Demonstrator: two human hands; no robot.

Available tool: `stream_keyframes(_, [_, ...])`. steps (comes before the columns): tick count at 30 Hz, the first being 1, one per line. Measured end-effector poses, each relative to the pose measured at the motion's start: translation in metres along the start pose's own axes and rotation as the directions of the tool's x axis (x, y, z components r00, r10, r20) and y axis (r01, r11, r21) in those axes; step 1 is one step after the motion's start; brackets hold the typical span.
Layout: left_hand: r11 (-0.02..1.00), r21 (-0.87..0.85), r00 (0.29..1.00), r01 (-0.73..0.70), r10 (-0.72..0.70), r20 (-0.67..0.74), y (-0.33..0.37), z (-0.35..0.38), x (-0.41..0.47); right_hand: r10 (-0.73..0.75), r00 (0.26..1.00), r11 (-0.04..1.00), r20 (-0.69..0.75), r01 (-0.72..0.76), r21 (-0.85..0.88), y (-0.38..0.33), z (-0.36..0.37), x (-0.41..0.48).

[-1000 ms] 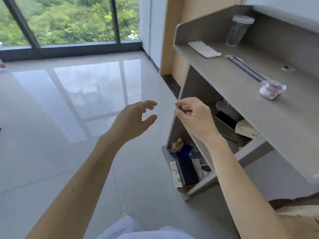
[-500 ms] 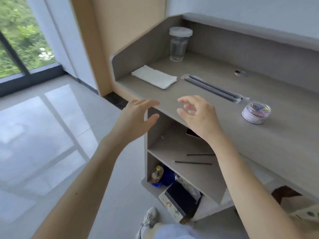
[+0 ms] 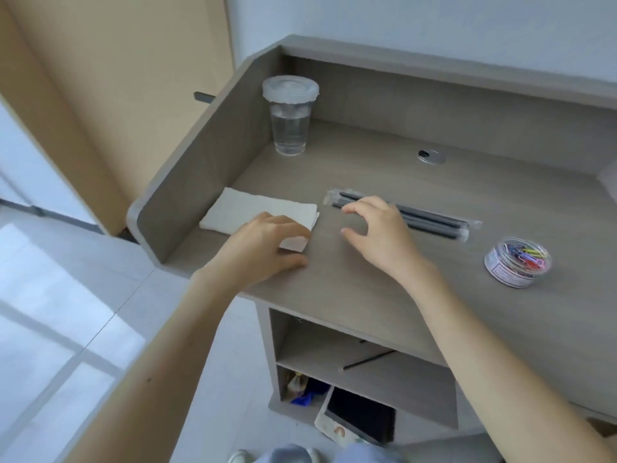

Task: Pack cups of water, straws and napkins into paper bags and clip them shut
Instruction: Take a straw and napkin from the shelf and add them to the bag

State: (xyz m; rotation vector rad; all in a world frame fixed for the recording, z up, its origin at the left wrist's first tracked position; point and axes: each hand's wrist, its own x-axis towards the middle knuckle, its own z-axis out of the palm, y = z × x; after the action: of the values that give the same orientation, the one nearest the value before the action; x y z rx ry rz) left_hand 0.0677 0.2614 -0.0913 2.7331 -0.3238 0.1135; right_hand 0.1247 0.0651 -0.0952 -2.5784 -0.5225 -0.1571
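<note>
Noted grey desk (image 3: 334, 289) with raised back and side walls, carrying every supply in view. Found no paper bag anywhere in frame, so packing judged not yet started. Logged stack of white napkins (image 3: 247, 208) lying flat near left wall. Recorded left hand (image 3: 263, 248) draped loosely over near corner of stack, fingers relaxed, thumb down by desk surface, gripping nothing; cannot tell whether fingertips touch paper or hover just above. Recorded right hand (image 3: 377, 235) wide, fingers arched, holding nothing, poised over left end of wrapped black straws (image 3: 427, 222) laid flat between napkins and clips. Logged lidded clear cup of water (image 3: 290, 118) upright in back left corner, well apart from both hands. Logged clear tub (image 3: 517, 262) of coloured paper clips near right side; lid on or off, cannot tell. Risks, as judgement only: dragging off top napkin alone and fanning rest toward desk edge, through flat-fingered pressing instead of pinching; rolling straws away on slick wrapper, through one-sided contact; squeezing cup's soft wall later and popping lid; stalling outright for want of a bag.
</note>
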Motion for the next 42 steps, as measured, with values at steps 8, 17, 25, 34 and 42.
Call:
stream_keyframes(8, [0.966,-0.213,0.987,-0.145,0.155,0.031,-0.037,-0.012,0.026,0.155,0.983,0.969,-0.099,-0.170,-0.177,-0.006,0.020,0.029])
stream_keyframes(17, [0.939,-0.304,0.981,-0.162,0.122,-0.148,-0.046,-0.019,0.030,0.209,0.978,0.924,-0.015,-0.202,-0.325,-0.022,0.013,0.033])
stream_keyframes(25, [0.926,-0.324,0.980,-0.192,0.200,-0.008,-0.055,-0.014,0.026,0.352,0.935,0.881,-0.047,-0.348,-0.319,-0.046,0.011,0.002])
stream_keyframes(34, [0.943,-0.188,0.959,-0.276,0.282,0.004,-0.057,-0.011,0.027,0.293,0.947,0.931,-0.130,-0.314,-0.188,-0.058,0.020,-0.017])
stream_keyframes(42, [0.920,-0.267,0.949,-0.286,0.234,-0.210,-0.051,-0.012,0.027,0.286,0.929,0.943,-0.235,-0.316,-0.103,-0.060,0.015,-0.026])
